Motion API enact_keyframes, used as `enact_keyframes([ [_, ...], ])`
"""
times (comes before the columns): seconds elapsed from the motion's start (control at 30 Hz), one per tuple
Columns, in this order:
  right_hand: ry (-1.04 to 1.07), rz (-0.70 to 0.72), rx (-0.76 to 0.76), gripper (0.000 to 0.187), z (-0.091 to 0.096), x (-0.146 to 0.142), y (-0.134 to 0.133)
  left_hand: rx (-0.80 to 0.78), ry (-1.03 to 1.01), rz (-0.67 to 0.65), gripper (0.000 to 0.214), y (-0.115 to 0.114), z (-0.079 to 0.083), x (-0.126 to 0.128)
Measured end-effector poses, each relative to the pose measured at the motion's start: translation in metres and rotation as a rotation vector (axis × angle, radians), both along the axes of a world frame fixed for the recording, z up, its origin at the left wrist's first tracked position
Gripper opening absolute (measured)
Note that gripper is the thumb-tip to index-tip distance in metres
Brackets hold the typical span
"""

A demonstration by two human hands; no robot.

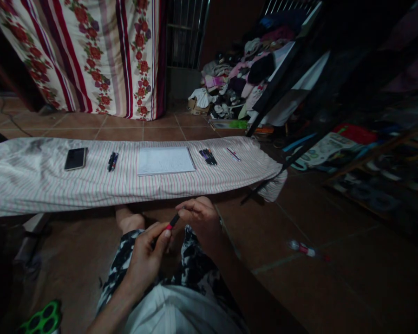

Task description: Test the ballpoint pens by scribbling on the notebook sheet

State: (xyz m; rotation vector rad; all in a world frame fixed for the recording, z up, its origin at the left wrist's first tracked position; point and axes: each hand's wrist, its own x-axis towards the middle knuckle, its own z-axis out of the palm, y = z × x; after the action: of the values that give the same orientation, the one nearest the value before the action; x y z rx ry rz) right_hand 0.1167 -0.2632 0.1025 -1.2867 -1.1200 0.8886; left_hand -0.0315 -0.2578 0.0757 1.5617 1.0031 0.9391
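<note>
My left hand [149,250] is closed around a pen [173,221] with a black and a red part, held above my lap. At the pen's far end, the fingertips of my right hand [200,218] pinch its tip. Beyond both hands, a spiral notebook [166,160] lies open on a striped cloth [101,190] over a low, long surface. Left of it rest a few pens [113,161] and a dark phone-like device [75,158]. Several pens and markers [208,157] lie to its right, with another slim pen [233,154] farther right.
A floral striped curtain [104,60] hangs at the back left. Clothes [244,74] are heaped at the back, near dark slanting poles [285,69]. On the tiled floor [292,222] at right lies a blurred red and white object [304,249]. A green item [43,317] sits at lower left.
</note>
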Motion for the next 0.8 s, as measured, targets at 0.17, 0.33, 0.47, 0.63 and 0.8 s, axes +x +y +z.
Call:
enact_keyframes([
  [0.17,-0.048,0.082,0.122,0.016,-0.0059,0.0079,0.0017,-0.241,-0.136,-0.111,0.035,0.0012,0.0016,-0.001],
  [0.33,-0.008,0.075,0.04,0.015,-0.0083,0.0097,0.0017,-0.298,-0.16,-0.11,0.038,0.0008,0.0013,-0.0014],
  [0.47,-0.013,0.063,0.035,0.016,-0.0065,0.0067,0.0013,-0.198,-0.123,-0.061,0.035,0.0011,0.0004,-0.0023],
  [0.63,-0.039,0.049,0.076,0.017,-0.0094,0.0026,0.0026,-0.044,-0.047,0.025,0.03,0.0009,-0.0031,-0.003],
  [0.8,-0.038,0.066,0.061,0.019,-0.0092,0.0039,0.0024,-0.113,-0.052,0.013,0.036,0.0016,0.001,-0.0039],
])
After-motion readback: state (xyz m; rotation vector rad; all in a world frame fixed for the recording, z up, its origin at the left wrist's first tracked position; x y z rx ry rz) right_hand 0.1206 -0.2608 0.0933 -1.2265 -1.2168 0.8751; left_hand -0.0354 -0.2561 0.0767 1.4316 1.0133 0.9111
